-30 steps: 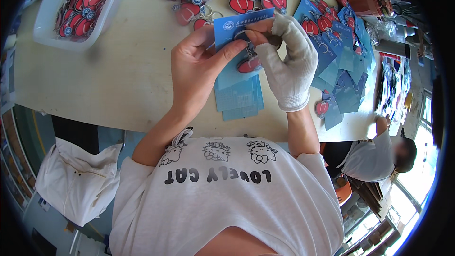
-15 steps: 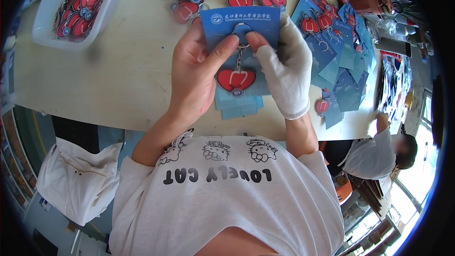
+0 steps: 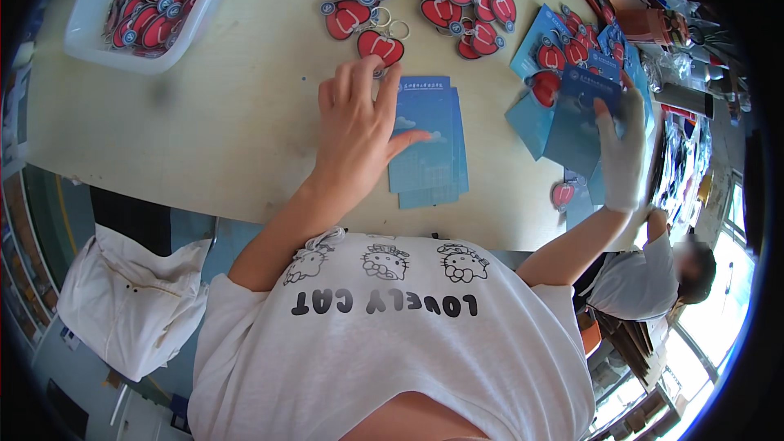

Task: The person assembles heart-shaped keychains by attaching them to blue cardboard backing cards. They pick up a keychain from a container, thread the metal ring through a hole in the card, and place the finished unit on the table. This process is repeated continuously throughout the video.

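My left hand [image 3: 353,118] is bare, its fingers apart and holding nothing. Its fingertips reach the lower edge of a red heart-shaped keychain [image 3: 381,47] lying on the table, while the thumb sticks out over a small stack of blue cards [image 3: 425,167]. On the right, my right hand [image 3: 622,151], in a white glove with bare thumb tip, pinches a blue card [image 3: 581,135] with a metal ring on it. A red keychain [image 3: 545,88] shows at that card's left edge. This card hovers over or rests on other carded keychains [image 3: 527,126]; I cannot tell which.
Loose red keychains [image 3: 441,12] are heaped at the far middle of the table [image 3: 204,139]. A white plastic bin [image 3: 167,57] full of keychains stands far left. Packets and boxes [image 3: 649,28] crowd the right edge. Beyond it sits another person [image 3: 641,278]; a white cloth bag [image 3: 135,302] is at left.
My right hand has carried the card with its keychain from the middle to the right-hand pile. My left hand has let go of the card and moved to a loose keychain.
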`<state>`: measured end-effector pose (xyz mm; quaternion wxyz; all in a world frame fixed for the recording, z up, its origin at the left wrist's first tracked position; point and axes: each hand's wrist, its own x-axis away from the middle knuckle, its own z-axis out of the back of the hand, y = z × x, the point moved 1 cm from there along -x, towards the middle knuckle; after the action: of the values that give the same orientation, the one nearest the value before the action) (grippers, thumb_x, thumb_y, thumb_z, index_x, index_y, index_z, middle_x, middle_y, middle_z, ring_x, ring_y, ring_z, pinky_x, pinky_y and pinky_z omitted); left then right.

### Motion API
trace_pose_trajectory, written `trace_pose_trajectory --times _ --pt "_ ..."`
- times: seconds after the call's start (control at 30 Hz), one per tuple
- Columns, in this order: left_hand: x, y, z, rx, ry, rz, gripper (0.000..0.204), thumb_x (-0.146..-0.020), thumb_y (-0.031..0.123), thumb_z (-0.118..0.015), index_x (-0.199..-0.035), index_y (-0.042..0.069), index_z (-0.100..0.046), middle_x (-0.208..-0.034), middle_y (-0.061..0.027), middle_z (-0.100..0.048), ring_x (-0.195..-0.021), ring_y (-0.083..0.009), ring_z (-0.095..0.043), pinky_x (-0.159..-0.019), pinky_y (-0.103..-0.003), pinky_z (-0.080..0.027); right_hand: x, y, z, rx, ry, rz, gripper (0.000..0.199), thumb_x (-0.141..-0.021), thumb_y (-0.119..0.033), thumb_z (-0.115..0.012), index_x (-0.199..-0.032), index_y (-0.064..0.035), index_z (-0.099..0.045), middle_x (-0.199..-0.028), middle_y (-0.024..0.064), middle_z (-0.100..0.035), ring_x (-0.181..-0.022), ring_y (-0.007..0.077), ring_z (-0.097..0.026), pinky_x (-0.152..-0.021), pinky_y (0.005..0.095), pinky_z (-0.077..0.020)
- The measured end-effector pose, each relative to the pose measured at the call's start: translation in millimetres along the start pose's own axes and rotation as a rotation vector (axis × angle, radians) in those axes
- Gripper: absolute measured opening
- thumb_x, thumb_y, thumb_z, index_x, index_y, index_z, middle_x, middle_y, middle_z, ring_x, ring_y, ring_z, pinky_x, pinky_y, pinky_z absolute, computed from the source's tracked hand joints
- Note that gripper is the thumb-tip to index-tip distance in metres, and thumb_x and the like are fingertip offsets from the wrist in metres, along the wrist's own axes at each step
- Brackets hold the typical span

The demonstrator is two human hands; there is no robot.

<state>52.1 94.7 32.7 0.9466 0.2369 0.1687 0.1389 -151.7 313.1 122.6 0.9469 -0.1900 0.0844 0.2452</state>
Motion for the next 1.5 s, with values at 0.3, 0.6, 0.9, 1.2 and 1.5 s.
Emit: trace_pose_trajectory --times 0.3,0.6,0.9,1.2,1.5 --pt "-2 -1 -4 0.051 -0.099 0.077 0.072 -0.058 0.027 -0.084 -0.117 0.004 -0.049 -0.118 -0.0125 -0.043 -0.109 -0.0295 -0.043 -0.087 -0.044 -0.034 -25 -115 -120 -0.219 -0.107 0.738 0.022 -0.072 -0.018 -0.072 -0.093 -0.0119 -0.067 -0.095 0.0065 -0.061 -0.094 0.0276 -0.055 -0.08 0.0393 -0.0429" --pt "0 -14 18 1.249 0.007 0.459 0.027 -0.079 0.0 -0.072 -0.1 -0.002 -0.056 -0.091 -0.0058 -0.061 -0.082 -0.0119 -0.059 -0.072 -0.024 -0.049 -26 -117 -103 -0.656 -0.437 0.42 0.014 -0.073 -0.008 -0.07 -0.086 -0.0065 -0.067 -0.084 0.0047 -0.064 -0.071 0.017 -0.058 -0.062 0.0278 -0.045" --pt "-21 -3 34 1.211 0.444 0.398 0.012 -0.087 0.01 -0.068 -0.09 -0.002 -0.065 -0.079 0.0008 -0.062 -0.071 -0.0047 -0.053 -0.065 -0.018 -0.041 3 -118 -55 -1.079 -0.327 0.557 0.031 -0.065 0.01 -0.066 -0.092 -0.0043 -0.067 -0.089 0.006 -0.063 -0.084 0.0154 -0.053 -0.079 0.0279 -0.046" --pt "-28 20 31 1.41 0.392 0.386 0.015 -0.088 0.015 -0.067 -0.089 0.0 -0.067 -0.079 0.0031 -0.061 -0.069 -0.0021 -0.049 -0.06 -0.018 -0.038 16 -118 -71 -1.064 -0.195 0.487 0.028 -0.062 0.006 -0.068 -0.088 -0.0042 -0.071 -0.099 0.0073 -0.063 -0.112 0.0201 -0.044 -0.09 0.0342 -0.0434" --pt "-30 29 30 1.354 0.264 0.262 0.024 -0.083 0.001 -0.069 -0.105 -0.002 -0.06 -0.093 -0.0034 -0.064 -0.084 -0.0074 -0.059 -0.077 -0.022 -0.048 15 -109 -72 -1.087 -0.181 0.405 0.034 -0.064 0.011 -0.067 -0.095 -0.0031 -0.068 -0.108 0.0103 -0.059 -0.098 0.0187 -0.056 -0.082 0.0301 -0.0488"
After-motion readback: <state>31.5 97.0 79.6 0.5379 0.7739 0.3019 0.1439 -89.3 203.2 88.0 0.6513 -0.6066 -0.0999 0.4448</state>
